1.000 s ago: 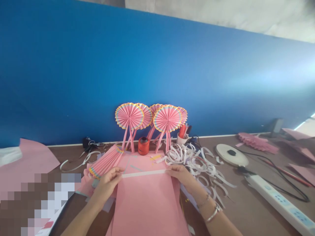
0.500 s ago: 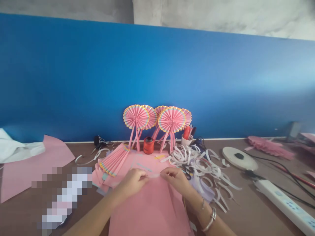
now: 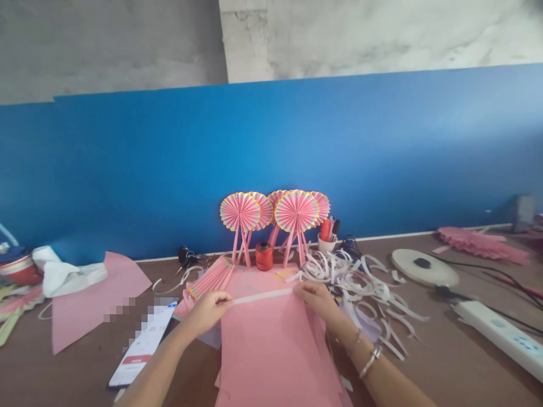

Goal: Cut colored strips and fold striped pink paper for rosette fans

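Observation:
A narrow white strip of tape [image 3: 263, 295] stretches straight between my two hands, across the far end of a pink paper sheet [image 3: 271, 345]. My left hand [image 3: 213, 308] pinches its left end. My right hand [image 3: 314, 298] pinches the right end near the sheet's far right corner. Whether the strip is stuck down along its whole length I cannot tell. More pink sheets lie beneath. Beside my left hand rests a pleated pink paper fan [image 3: 212, 276] with a coloured edge.
Round pink paper fans [image 3: 297, 211] stand at the back behind a red spool [image 3: 263, 257]. Curled white strips [image 3: 360, 282] cover the right. Further right are a white disc [image 3: 424, 268] and a power strip [image 3: 498, 333]. At left lie a phone [image 3: 144, 345] and pink paper [image 3: 97, 299].
My hands have moved apart, and a longer stretch of white strip shows between them. The view has tilted up and shifted left.

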A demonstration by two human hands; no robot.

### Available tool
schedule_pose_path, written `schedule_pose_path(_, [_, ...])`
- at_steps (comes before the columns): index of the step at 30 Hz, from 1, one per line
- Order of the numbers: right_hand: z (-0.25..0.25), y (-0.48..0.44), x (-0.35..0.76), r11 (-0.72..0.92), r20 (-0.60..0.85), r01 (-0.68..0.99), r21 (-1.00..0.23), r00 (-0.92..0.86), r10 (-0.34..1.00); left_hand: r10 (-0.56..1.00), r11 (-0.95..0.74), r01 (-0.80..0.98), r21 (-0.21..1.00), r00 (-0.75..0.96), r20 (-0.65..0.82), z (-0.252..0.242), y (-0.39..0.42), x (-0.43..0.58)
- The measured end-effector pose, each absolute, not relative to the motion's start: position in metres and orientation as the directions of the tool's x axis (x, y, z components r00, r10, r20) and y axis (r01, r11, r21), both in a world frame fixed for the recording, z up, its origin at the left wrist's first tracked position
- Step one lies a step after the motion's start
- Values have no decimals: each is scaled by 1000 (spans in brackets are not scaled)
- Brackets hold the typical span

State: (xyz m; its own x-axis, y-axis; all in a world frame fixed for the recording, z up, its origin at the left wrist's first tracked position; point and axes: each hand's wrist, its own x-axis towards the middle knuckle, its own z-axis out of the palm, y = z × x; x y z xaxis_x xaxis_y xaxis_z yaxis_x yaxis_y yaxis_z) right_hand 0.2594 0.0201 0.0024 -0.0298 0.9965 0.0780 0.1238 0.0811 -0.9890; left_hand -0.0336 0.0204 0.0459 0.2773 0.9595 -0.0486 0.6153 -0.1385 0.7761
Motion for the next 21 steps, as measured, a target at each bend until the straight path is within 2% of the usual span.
schedule_pose_path(4, [0, 20, 261, 111, 111, 118, -987, -6, 994, 972, -136, 599, 789, 237, -12, 49, 11, -35])
schedule_pose_path(11, [-3, 24, 261, 103, 104, 183, -978, -1, 995, 992, -23, 507, 861, 119, -43, 37, 13, -39])
schedule_pose_path(19, [-13, 30, 269, 74, 96, 220, -973, 92, 991, 995, -92, 466, 880, 79, 63, -4, 31, -42])
schedule_pose_path(21, [-11, 29, 269, 94, 115, 221, -971, 84, 990, 985, -145, 510, 848, -7, 173, -3, 29, -43])
